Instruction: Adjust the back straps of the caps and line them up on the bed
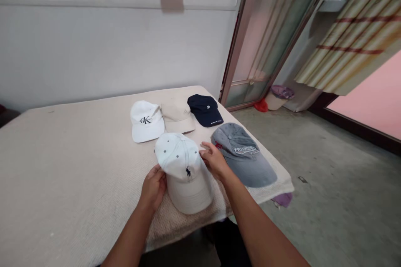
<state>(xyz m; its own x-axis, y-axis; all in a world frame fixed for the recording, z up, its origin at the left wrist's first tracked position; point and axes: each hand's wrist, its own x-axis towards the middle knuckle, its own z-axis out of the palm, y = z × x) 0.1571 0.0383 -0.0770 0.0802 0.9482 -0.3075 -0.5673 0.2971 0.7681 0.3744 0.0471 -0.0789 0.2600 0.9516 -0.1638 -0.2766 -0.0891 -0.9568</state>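
Note:
A pale cap (180,158) with a small dark emblem lies near the front edge, its brim toward me. My left hand (154,185) holds its left side, fingertips partly hidden by the cap. On its right side, my right hand (213,159) touches the crown with fingers bent. Just right of that hand lies a grey cap (241,154) with lettering. Behind are a white cap (146,121) with black letters, a beige cap (177,117) and a navy cap (205,109), side by side.
The caps rest on a cloth-covered table (78,167) against a white wall (109,50). To the right are a sliding door (266,29), a bin (277,98), a red bag (261,105) and a curtain (347,46). Purple cloth (283,199) shows below the table's right edge.

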